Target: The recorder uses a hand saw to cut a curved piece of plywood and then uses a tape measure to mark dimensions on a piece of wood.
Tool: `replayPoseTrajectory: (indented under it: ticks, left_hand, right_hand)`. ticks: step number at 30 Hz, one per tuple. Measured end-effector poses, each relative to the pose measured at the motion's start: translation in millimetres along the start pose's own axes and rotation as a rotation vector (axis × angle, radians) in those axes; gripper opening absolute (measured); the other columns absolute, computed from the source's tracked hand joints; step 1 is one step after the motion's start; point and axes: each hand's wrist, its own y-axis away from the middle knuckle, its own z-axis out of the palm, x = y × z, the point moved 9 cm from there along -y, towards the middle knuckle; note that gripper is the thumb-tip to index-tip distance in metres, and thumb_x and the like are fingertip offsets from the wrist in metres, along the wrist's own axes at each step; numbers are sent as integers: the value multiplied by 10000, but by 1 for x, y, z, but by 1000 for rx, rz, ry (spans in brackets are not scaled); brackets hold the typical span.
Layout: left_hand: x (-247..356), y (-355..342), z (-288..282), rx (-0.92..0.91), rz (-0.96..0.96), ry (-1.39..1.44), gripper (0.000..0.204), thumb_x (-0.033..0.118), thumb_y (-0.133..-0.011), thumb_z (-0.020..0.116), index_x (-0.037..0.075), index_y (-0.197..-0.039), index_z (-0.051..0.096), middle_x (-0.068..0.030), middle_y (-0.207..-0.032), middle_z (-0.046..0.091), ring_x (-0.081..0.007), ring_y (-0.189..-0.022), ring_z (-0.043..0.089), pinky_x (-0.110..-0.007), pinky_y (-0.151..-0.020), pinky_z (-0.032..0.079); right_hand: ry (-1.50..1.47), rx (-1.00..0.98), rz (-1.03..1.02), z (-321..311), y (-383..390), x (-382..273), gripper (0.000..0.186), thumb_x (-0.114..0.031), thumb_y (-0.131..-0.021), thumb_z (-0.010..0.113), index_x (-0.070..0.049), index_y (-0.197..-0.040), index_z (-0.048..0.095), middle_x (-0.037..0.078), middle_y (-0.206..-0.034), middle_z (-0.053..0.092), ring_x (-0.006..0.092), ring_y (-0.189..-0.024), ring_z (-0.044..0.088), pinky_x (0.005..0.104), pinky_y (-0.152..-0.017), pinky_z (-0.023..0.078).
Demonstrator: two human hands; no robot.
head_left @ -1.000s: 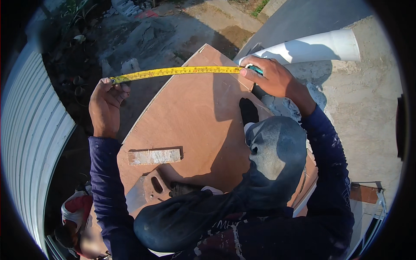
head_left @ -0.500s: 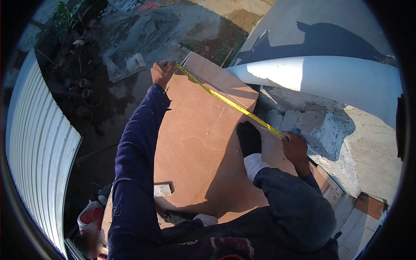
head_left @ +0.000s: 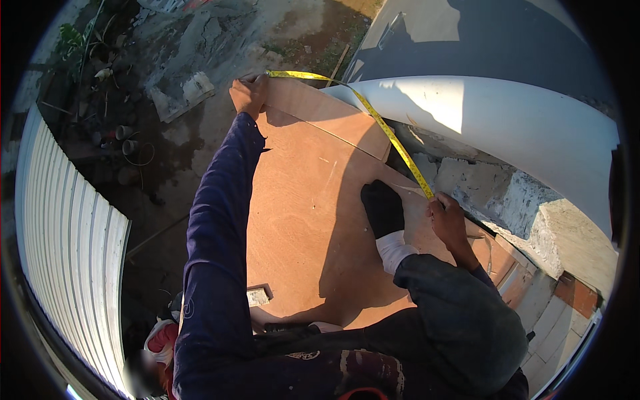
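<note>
Yellow tape measure [head_left: 373, 115]: stretched diagonally over plywood sheet [head_left: 307, 213]; my left hand [head_left: 249, 93] pins far end, right hand [head_left: 447, 220] grips near end.

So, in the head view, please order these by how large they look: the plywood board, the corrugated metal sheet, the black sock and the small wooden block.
1. plywood board
2. corrugated metal sheet, nearly as large; fisheye bending makes this unsure
3. black sock
4. small wooden block

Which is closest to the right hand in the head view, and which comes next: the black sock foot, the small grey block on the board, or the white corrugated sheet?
From the right hand:
1. Black sock foot, just left.
2. Small grey block, lower left on the board.
3. White corrugated sheet, far left.
</note>
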Motion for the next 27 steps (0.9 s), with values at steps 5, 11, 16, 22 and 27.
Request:
replayPoseTrajectory:
  ticks: [5, 11, 16, 22, 27]
  left_hand:
    - [3, 0, 4, -50, -66, 64, 319, 242, -842, 716, -48, -962, 770, -167, -753, 738, -236, -645, 730, -358, -558, 590]
    - [18, 5, 9, -90, 37, 6, 307, 236, -856, 703, -46, -960, 766, -136, -754, 732, -194, -617, 699, -361, -524, 587]
    - [11, -1, 7, -59, 97, -49, 311, 254, -870, 681, -36, -952, 759, -109, -723, 711, -163, -623, 682, -334, -528, 561]
    - [22, 4, 16, -141, 56, -172, 326, 289, -876, 707, -11, -985, 769, -153, -781, 756, -190, -703, 729, -350, -694, 570]
    - [28, 3, 22, -103, 156, -272, 417, 364, -797, 798, -24, -936, 733, -147, -800, 752, -211, -705, 728, -359, -685, 566]
  right_hand:
    - [-204, -236, 266, 27, 1, 34, 235, -239, -961, 537, -42, -936, 662, 87, -740, 645, 174, -670, 633, 354, -579, 477]
    - [-630, -200, 671, 44, 6, 35, 230, -283, -998, 529, -97, -944, 654, 36, -763, 607, 170, -634, 588, 362, -570, 484]
    - [-652, -227, 762, 56, -10, 17, 231, -299, -1002, 527, -115, -940, 653, 39, -788, 603, 177, -655, 584, 403, -620, 516]
    - [685, -191, -251, 64, -51, 16, 269, -228, -954, 553, 9, -1030, 656, 209, -965, 697, 376, -887, 714, 544, -760, 566]
    - [761, -186, -212, 52, -38, 9, 498, -194, -957, 560, 60, -1380, 493, 303, -997, 687, 455, -901, 709, 534, -798, 571]
